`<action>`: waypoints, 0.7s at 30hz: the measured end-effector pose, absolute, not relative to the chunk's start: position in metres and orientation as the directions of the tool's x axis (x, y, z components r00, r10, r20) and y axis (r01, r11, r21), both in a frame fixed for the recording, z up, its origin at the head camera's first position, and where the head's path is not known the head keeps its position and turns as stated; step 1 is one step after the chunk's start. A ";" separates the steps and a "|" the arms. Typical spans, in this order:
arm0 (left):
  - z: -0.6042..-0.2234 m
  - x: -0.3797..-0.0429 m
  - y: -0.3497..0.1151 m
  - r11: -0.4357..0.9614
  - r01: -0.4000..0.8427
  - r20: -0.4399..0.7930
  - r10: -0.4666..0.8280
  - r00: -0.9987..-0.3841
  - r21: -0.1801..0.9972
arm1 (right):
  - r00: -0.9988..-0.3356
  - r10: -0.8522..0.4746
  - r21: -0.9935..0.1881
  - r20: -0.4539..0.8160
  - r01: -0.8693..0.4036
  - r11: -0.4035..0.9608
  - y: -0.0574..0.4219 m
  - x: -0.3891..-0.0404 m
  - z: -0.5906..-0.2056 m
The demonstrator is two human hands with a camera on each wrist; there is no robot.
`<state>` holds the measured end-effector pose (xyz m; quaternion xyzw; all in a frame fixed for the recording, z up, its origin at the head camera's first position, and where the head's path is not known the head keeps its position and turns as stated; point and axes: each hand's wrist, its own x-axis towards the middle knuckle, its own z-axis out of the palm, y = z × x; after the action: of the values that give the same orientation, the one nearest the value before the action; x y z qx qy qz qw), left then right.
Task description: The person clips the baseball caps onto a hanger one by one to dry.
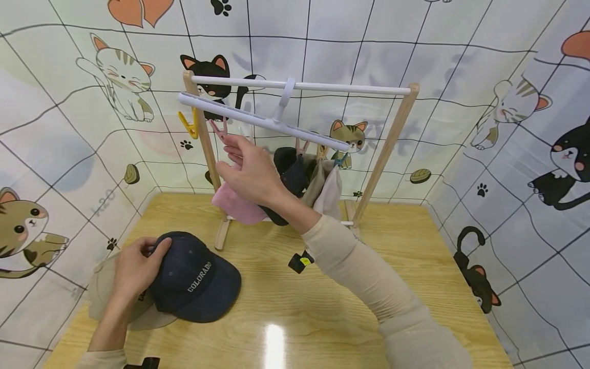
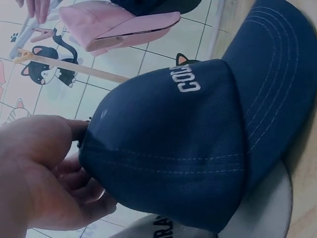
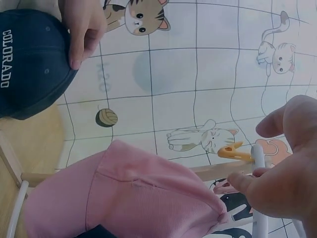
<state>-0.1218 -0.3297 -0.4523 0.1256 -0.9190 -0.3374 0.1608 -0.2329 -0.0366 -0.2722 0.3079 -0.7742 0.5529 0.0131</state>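
My left hand point(image 1: 138, 269) pinches a navy baseball cap point(image 1: 182, 279) lettered COLORADO at the edge of its crown, thumb outside. Beneath that cap is a beige cap point(image 1: 103, 284) with dark lettering, partly covered. My right hand point(image 1: 251, 169) is raised just below a white clip hanger point(image 1: 258, 120), thumb and fingers apart in the right wrist view, holding nothing. Close to its fingertips is a pink clip point(image 1: 218, 128). A yellow clip point(image 1: 191, 124) hangs at the hanger's left end. A pink cap point(image 3: 143, 193) hangs beside my right hand, which partly hides it in the head view.
The hanger hooks over the white rail point(image 1: 350, 88) of a wooden stand point(image 1: 389, 146). A dark cap point(image 1: 295, 171), a beige cap point(image 1: 315, 184) and a pale cap point(image 1: 329, 192) hang from its right side. Cat-patterned sheeting point(image 1: 461, 128) surrounds the wooden tabletop point(image 1: 350, 318).
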 end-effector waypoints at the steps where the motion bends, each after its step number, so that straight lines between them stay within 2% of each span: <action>1: -0.452 -0.121 -0.329 0.742 -0.113 0.213 -0.329 -0.920 0.660 | -0.815 -0.460 -0.851 0.352 -0.484 0.206 -0.038 -0.233 -0.272; 21: -0.445 -0.117 -0.324 0.738 -0.019 0.253 -0.256 -0.933 0.675 | -0.873 -0.418 -0.834 0.253 -0.416 0.364 -0.058 -0.233 -0.260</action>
<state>-0.1166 -0.3242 -0.4445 0.0750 -0.9170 -0.3543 0.1672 -0.2333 -0.0578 -0.2604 0.2523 -0.8258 0.5043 -0.0011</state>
